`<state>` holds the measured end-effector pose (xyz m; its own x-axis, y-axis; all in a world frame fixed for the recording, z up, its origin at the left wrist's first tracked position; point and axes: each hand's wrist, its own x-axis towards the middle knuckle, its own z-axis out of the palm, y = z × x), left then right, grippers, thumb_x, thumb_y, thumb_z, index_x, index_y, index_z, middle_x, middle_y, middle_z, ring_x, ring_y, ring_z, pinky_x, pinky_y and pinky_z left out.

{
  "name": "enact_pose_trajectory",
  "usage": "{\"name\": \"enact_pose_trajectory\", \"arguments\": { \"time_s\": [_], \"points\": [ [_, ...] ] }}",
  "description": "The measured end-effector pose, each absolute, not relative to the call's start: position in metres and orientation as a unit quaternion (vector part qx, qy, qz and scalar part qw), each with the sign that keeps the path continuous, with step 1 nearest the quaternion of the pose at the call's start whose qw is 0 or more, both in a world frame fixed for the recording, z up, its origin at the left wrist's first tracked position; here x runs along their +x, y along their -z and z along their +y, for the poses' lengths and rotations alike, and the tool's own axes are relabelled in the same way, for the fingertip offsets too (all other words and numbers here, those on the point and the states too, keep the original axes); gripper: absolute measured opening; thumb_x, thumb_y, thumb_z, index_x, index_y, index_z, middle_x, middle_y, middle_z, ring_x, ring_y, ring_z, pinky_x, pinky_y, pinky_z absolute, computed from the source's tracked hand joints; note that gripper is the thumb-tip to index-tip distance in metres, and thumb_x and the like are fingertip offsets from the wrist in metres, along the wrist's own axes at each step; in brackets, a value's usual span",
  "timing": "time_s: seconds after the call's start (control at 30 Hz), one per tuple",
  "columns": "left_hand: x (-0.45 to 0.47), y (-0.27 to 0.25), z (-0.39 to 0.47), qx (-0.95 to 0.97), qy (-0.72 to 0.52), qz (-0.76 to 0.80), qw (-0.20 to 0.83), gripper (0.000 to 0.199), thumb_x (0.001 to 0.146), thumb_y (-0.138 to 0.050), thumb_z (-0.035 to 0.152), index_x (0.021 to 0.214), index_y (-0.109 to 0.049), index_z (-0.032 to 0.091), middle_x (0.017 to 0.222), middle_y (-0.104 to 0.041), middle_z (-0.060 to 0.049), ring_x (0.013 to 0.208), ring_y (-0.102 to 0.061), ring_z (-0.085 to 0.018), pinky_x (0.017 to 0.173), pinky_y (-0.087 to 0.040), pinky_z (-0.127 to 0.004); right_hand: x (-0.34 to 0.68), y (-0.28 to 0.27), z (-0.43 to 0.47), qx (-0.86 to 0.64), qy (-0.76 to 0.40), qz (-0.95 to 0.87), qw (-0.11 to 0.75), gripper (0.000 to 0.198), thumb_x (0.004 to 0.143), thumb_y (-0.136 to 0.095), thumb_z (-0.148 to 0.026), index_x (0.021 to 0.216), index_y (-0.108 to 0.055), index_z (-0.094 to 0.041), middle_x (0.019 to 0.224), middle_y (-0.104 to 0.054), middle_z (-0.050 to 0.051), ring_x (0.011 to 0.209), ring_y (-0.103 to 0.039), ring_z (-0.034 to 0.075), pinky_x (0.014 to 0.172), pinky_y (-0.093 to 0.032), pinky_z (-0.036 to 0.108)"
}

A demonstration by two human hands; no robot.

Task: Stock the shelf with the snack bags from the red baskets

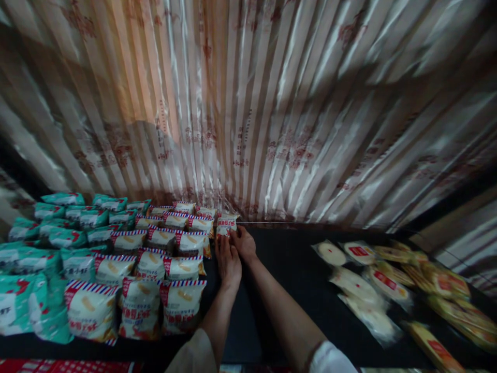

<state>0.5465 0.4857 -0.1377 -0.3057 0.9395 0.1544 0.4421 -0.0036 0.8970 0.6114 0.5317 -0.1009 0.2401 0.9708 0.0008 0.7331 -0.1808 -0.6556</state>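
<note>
- The left hand (pixel 229 263) reached to the lower front of a small white snack bag with red lettering (pixel 226 225), its fingers lying against the bag.
- The right hand (pixel 244 243) met the same bag at its lower right side, fingers bent; whether either hand had closed firmly on it, I could not tell.
- That bag stood upright at the back of the black desk (pixel 279 280), at the right end of the rearmost white bags, close to the pleated backdrop.
- Light sleeves (pixel 330 358) covered the upper part of both forearms, which came in from the near edge.
- Just left of the hands, more white snack bags with striped top edges (pixel 183 306) stood in rows running from front to back.
- Beyond these, farther left, teal snack bags (pixel 50 308) filled similar rows.
- Well to the right lay clear packets of flat, round, pale pieces (pixel 359 285), with yellowish packets (pixel 462 316) past them.
- A red perforated basket (pixel 73 366) showed at the lower left edge.
- Behind everything hung a shiny pleated sheet with reddish print (pixel 256 103).
</note>
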Motion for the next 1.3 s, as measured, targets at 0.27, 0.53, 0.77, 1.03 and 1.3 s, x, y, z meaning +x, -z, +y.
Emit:
{"name": "enact_pose_trajectory", "arguments": {
  "time_s": [0.27, 0.53, 0.77, 1.03, 1.3],
  "points": [
    [0.539, 0.107, 0.444, 0.564, -0.484, 0.628, 0.231, 0.039, 0.081, -0.04, 0.014, 0.115, -0.059, 0.013, 0.131, -0.053, -0.011, 0.133, -0.033, -0.025, 0.111, -0.027, -0.044, 0.613, 0.108, 0.497, -0.725, -0.171, -0.541, 0.389, 0.042, 0.084, -0.046, -0.036, 0.116, -0.055, -0.01, 0.11, -0.063, 0.014, 0.102, -0.057, 0.022, 0.09, -0.043, 0.034],
    [0.519, 0.118, 0.308, 0.695, -0.462, 0.47, 0.288, 0.035, 0.079, -0.034, 0.008, 0.094, -0.064, 0.019, 0.095, -0.065, -0.008, 0.097, -0.059, -0.018, 0.089, -0.047, -0.032, 0.629, 0.096, 0.373, -0.633, -0.242, -0.454, 0.578, 0.035, 0.087, -0.042, -0.041, 0.108, -0.054, -0.016, 0.101, -0.065, 0.009, 0.084, -0.062, 0.017, 0.079, -0.048, 0.03],
    [0.495, 0.155, 0.224, 0.714, -0.36, 0.482, 0.358, 0.036, 0.074, -0.036, 0.005, 0.092, -0.063, 0.021, 0.098, -0.064, -0.007, 0.098, -0.06, -0.018, 0.089, -0.048, -0.032, 0.631, 0.114, 0.241, -0.634, -0.276, -0.58, 0.431, 0.032, 0.089, -0.04, -0.039, 0.074, -0.061, -0.021, 0.07, -0.063, 0.003, 0.068, -0.059, 0.017, 0.066, -0.047, 0.026],
    [0.493, 0.183, 0.193, 0.631, -0.272, 0.596, 0.416, 0.04, 0.063, -0.04, -0.001, 0.089, -0.065, 0.017, 0.108, -0.06, -0.009, 0.102, -0.06, -0.019, 0.095, -0.044, -0.032, 0.63, 0.17, 0.226, -0.734, -0.207, -0.622, 0.177, 0.038, 0.081, -0.049, -0.017, 0.118, -0.058, -0.016, 0.119, -0.061, 0.013, 0.111, -0.054, 0.026, 0.096, -0.04, 0.035],
    [0.479, 0.187, 0.185, 0.603, -0.249, 0.641, 0.404, 0.037, 0.063, -0.043, -0.001, 0.088, -0.066, 0.014, 0.113, -0.06, -0.013, 0.105, -0.06, -0.022, 0.097, -0.043, -0.035, 0.622, 0.159, 0.221, -0.695, -0.226, -0.675, 0.102, 0.032, 0.081, -0.052, -0.014, 0.11, -0.065, -0.021, 0.112, -0.066, 0.009, 0.109, -0.056, 0.023, 0.096, -0.038, 0.032]
  ]
}}
